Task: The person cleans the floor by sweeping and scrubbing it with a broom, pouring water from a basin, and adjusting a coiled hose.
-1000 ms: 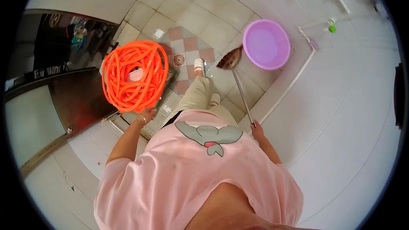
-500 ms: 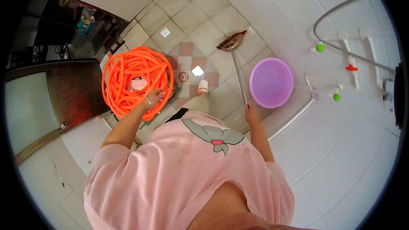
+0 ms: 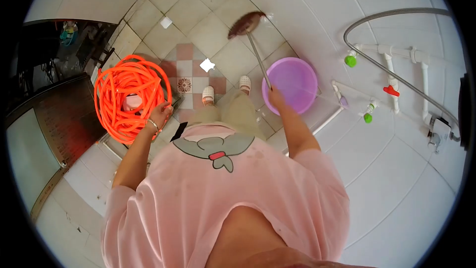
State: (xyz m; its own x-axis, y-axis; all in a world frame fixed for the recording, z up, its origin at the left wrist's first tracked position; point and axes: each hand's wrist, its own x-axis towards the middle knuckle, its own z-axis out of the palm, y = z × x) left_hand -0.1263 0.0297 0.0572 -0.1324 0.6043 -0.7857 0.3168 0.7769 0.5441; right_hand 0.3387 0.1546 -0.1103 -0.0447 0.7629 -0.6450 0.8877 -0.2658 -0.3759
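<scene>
Gripping broom (image 3: 256, 52) by near end of handle: right hand (image 3: 276, 99), fingers wrapped round it. Left hand (image 3: 159, 114) at edge of orange hose coil (image 3: 111, 101); grasping or merely alongside, cannot tell. Broom head (image 3: 246, 23) out over floor tiles (image 3: 191, 12), near wall (image 3: 302, 15); contact with floor unclear. Purple basin (image 3: 314, 84) just beside handle. Broom work seems under way, not finished; how much floor done or left, cannot tell.

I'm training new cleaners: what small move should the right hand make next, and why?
Probably draw the broom back across the tiles toward the shoes: the right hand has its handle in its grip, the broom's head is out near the wall, and tiles lie between it and the shoes.
</scene>
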